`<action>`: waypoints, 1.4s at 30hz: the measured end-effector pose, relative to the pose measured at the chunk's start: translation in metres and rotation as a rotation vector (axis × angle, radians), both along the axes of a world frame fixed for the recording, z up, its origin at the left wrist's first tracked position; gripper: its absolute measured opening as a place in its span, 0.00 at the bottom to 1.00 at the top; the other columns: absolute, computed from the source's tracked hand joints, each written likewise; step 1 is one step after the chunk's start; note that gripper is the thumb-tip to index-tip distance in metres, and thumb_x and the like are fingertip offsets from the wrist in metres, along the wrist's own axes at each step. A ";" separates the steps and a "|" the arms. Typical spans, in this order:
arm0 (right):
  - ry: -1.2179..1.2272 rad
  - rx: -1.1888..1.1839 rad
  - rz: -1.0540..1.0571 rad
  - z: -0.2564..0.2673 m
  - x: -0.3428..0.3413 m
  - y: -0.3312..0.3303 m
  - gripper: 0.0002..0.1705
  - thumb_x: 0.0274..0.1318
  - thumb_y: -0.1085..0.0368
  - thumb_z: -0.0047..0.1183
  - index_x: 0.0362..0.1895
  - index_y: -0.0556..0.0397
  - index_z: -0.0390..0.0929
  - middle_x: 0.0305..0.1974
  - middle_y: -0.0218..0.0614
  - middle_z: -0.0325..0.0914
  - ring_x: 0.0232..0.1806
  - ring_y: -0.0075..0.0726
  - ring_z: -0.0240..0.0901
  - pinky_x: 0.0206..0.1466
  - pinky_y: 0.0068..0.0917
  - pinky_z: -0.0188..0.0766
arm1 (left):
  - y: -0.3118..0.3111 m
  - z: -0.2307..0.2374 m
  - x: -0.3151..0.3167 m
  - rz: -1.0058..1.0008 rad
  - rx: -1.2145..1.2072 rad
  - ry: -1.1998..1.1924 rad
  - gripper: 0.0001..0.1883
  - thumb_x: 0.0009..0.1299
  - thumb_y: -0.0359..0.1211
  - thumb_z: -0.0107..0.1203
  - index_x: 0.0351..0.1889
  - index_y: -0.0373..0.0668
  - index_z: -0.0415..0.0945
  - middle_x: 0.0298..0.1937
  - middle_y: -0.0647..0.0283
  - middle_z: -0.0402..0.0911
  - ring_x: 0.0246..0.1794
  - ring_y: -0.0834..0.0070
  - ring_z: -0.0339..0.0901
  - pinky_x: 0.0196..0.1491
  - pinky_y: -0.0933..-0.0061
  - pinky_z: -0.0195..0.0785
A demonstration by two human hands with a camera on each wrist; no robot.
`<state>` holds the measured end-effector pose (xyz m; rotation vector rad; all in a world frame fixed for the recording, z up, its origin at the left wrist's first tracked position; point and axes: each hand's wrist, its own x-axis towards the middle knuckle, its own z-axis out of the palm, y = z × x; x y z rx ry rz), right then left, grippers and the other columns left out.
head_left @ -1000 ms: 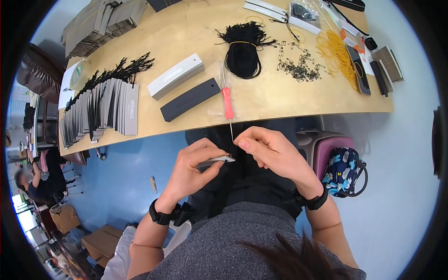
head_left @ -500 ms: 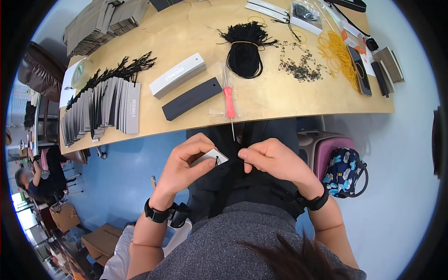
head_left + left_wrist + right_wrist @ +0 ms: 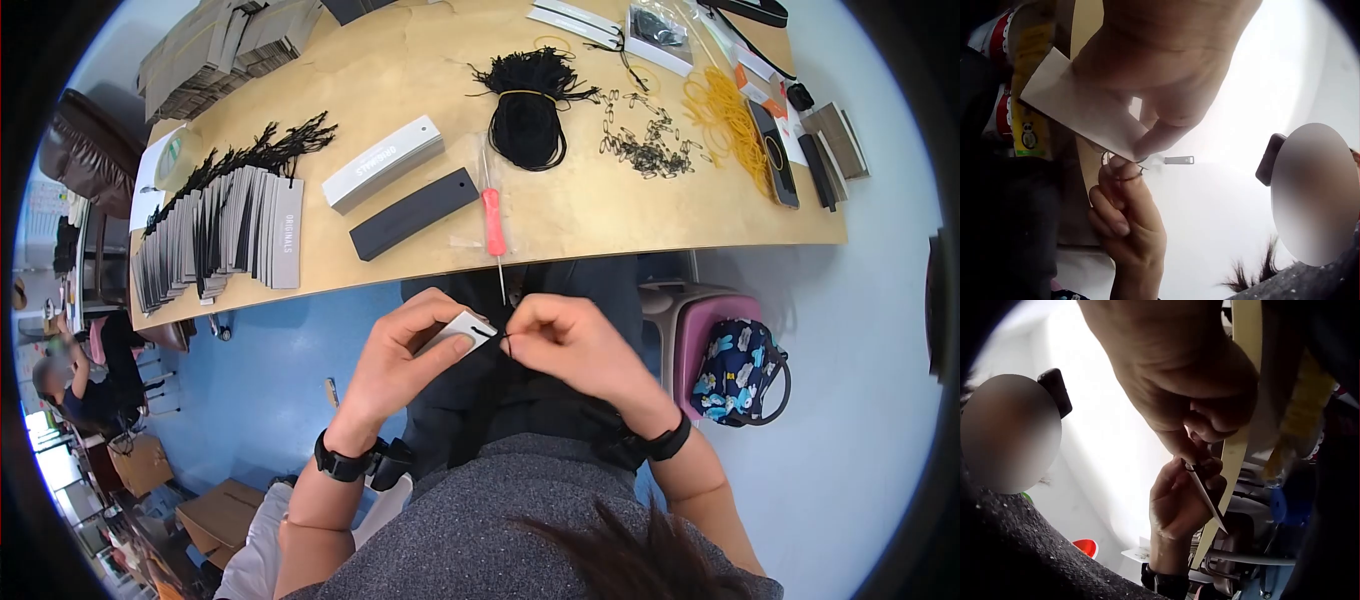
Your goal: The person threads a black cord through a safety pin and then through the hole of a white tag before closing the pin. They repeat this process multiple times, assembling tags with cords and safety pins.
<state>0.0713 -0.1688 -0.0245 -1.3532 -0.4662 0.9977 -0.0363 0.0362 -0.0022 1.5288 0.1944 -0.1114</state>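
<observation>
My left hand (image 3: 395, 345) grips a pale card tag (image 3: 460, 332) between thumb and fingers, over the lap. A black cord (image 3: 482, 330) passes through the hole near the tag's end. My right hand (image 3: 575, 345) pinches that cord close beside the tag's corner. In the left wrist view, the tag (image 3: 1079, 103) shows its flat face, and the cord (image 3: 1129, 179) loops by the right fingertips. The right wrist view shows the tag (image 3: 1209, 499) nearly edge-on below the right hand (image 3: 1204, 394).
On the table (image 3: 600, 215) ahead lie a red-handled tool (image 3: 493, 222) with its shaft past the edge, black (image 3: 415, 215) and white tag stacks (image 3: 383, 163), a black cord bundle (image 3: 528, 125), small metal pins (image 3: 650, 145) and yellow rubber bands (image 3: 715, 115). Corded tags (image 3: 285, 235) fan out left.
The left hand has turned the tag so its holed end shows. My right hand moved away from the tag, then came back, and now pinches the cord there.
</observation>
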 end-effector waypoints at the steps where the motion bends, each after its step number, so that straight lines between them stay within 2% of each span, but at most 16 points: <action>1: 0.123 -0.025 -0.012 0.015 0.009 -0.006 0.05 0.63 0.67 0.59 0.36 0.56 0.78 0.25 0.19 0.70 0.23 0.10 0.59 0.24 0.17 0.53 | -0.001 0.002 0.000 0.029 -0.065 0.060 0.13 0.68 0.19 0.59 0.51 0.36 0.81 0.46 0.65 0.77 0.47 0.80 0.76 0.52 0.79 0.69; 4: 0.590 0.234 -0.221 0.014 0.030 -0.027 0.06 0.65 0.65 0.54 0.36 0.53 0.74 0.24 0.22 0.68 0.19 0.11 0.56 0.19 0.15 0.48 | -0.002 0.003 -0.007 0.027 -0.150 0.107 0.17 0.68 0.18 0.59 0.55 0.36 0.79 0.50 0.63 0.79 0.50 0.80 0.77 0.55 0.78 0.70; 6: 0.631 0.267 -0.233 0.013 0.036 -0.029 0.07 0.66 0.64 0.53 0.35 0.53 0.74 0.24 0.22 0.66 0.18 0.12 0.56 0.19 0.15 0.48 | -0.002 0.006 -0.009 -0.004 -0.167 0.093 0.19 0.68 0.17 0.58 0.58 0.36 0.77 0.52 0.62 0.80 0.52 0.80 0.77 0.56 0.77 0.70; 8: 0.669 0.303 -0.240 0.011 0.038 -0.028 0.08 0.67 0.63 0.51 0.35 0.53 0.73 0.23 0.22 0.65 0.17 0.13 0.56 0.18 0.15 0.48 | -0.003 0.015 -0.009 -0.117 0.131 -0.005 0.21 0.69 0.18 0.57 0.60 0.39 0.78 0.51 0.62 0.81 0.48 0.78 0.78 0.52 0.76 0.71; 12: 0.733 0.342 -0.230 0.007 0.043 -0.024 0.11 0.70 0.60 0.50 0.44 0.56 0.74 0.28 0.25 0.68 0.20 0.15 0.58 0.20 0.15 0.51 | 0.010 0.047 -0.009 -0.137 0.192 0.166 0.22 0.70 0.20 0.57 0.63 0.39 0.76 0.52 0.62 0.81 0.48 0.78 0.77 0.51 0.75 0.71; 14: 0.718 0.351 -0.177 0.015 0.042 -0.017 0.15 0.71 0.59 0.49 0.51 0.58 0.75 0.31 0.27 0.71 0.21 0.17 0.60 0.21 0.16 0.54 | 0.019 0.056 -0.002 0.082 0.176 0.113 0.24 0.69 0.22 0.56 0.65 0.39 0.74 0.53 0.64 0.81 0.48 0.81 0.76 0.51 0.77 0.70; 15: 0.589 0.342 -0.144 0.026 0.039 -0.012 0.20 0.72 0.58 0.49 0.58 0.59 0.72 0.36 0.30 0.74 0.24 0.18 0.63 0.24 0.17 0.58 | 0.021 0.061 0.009 0.245 0.056 -0.034 0.25 0.69 0.22 0.56 0.66 0.38 0.73 0.53 0.65 0.81 0.47 0.84 0.74 0.50 0.80 0.69; 17: 0.412 0.357 -0.018 0.029 0.039 -0.009 0.29 0.73 0.58 0.49 0.71 0.61 0.65 0.45 0.35 0.79 0.32 0.22 0.70 0.33 0.20 0.66 | 0.058 0.064 0.028 0.419 0.291 -0.115 0.25 0.71 0.24 0.56 0.68 0.36 0.71 0.53 0.63 0.81 0.48 0.84 0.75 0.51 0.82 0.68; 23: 0.174 0.125 0.075 0.033 0.035 -0.016 0.22 0.70 0.60 0.54 0.62 0.59 0.75 0.42 0.31 0.80 0.33 0.20 0.72 0.36 0.18 0.68 | 0.145 0.059 0.056 0.633 0.401 -0.236 0.22 0.72 0.26 0.56 0.65 0.34 0.74 0.50 0.61 0.81 0.45 0.80 0.77 0.44 0.76 0.72; 25: 0.003 -0.015 -0.048 0.037 0.037 -0.014 0.14 0.67 0.66 0.57 0.53 0.56 0.81 0.38 0.29 0.79 0.30 0.20 0.71 0.35 0.19 0.68 | 0.154 0.032 0.046 0.550 1.185 -0.114 0.23 0.68 0.25 0.60 0.63 0.36 0.76 0.45 0.60 0.77 0.40 0.75 0.76 0.42 0.72 0.72; 26: 0.002 -0.021 -0.060 0.035 0.041 -0.012 0.14 0.67 0.66 0.57 0.53 0.56 0.81 0.38 0.29 0.79 0.30 0.20 0.71 0.35 0.19 0.68 | 0.151 0.018 0.044 0.554 1.219 -0.068 0.23 0.65 0.24 0.60 0.60 0.36 0.78 0.44 0.56 0.73 0.37 0.68 0.75 0.40 0.70 0.70; 29: -0.906 -0.240 -0.352 0.024 0.066 0.007 0.05 0.59 0.69 0.60 0.40 0.53 0.82 0.32 0.36 0.73 0.28 0.32 0.75 0.31 0.28 0.70 | 0.145 -0.020 0.040 0.597 1.274 -0.049 0.22 0.65 0.24 0.59 0.59 0.37 0.78 0.50 0.54 0.74 0.46 0.61 0.74 0.46 0.67 0.70; 31: -1.058 -0.265 -0.383 0.014 0.083 0.020 0.04 0.59 0.69 0.60 0.39 0.52 0.82 0.33 0.36 0.73 0.29 0.36 0.75 0.32 0.31 0.71 | 0.136 -0.028 0.040 0.612 1.776 -0.129 0.22 0.65 0.24 0.59 0.59 0.39 0.78 0.57 0.52 0.73 0.54 0.53 0.70 0.54 0.59 0.65; 35: -1.316 -0.305 -0.424 0.004 0.103 0.044 0.04 0.55 0.68 0.62 0.35 0.50 0.81 0.33 0.34 0.72 0.31 0.43 0.76 0.34 0.36 0.72 | 0.100 0.001 0.035 0.785 1.765 -0.133 0.20 0.67 0.26 0.60 0.59 0.41 0.80 0.63 0.56 0.72 0.61 0.53 0.66 0.63 0.57 0.58; 39: -1.436 -0.335 -0.447 -0.006 0.107 0.051 0.04 0.52 0.70 0.62 0.32 0.51 0.79 0.32 0.35 0.71 0.32 0.44 0.75 0.33 0.37 0.72 | 0.054 0.026 0.028 0.623 1.569 -0.358 0.20 0.67 0.25 0.60 0.59 0.41 0.80 0.58 0.56 0.76 0.58 0.58 0.71 0.59 0.62 0.63; 42: -1.352 -0.303 -0.463 0.005 0.093 0.046 0.04 0.51 0.71 0.61 0.31 0.51 0.78 0.31 0.36 0.70 0.32 0.45 0.75 0.32 0.37 0.72 | 0.018 0.026 0.026 0.285 0.593 -0.238 0.16 0.73 0.27 0.55 0.58 0.35 0.78 0.51 0.56 0.81 0.47 0.67 0.80 0.51 0.69 0.72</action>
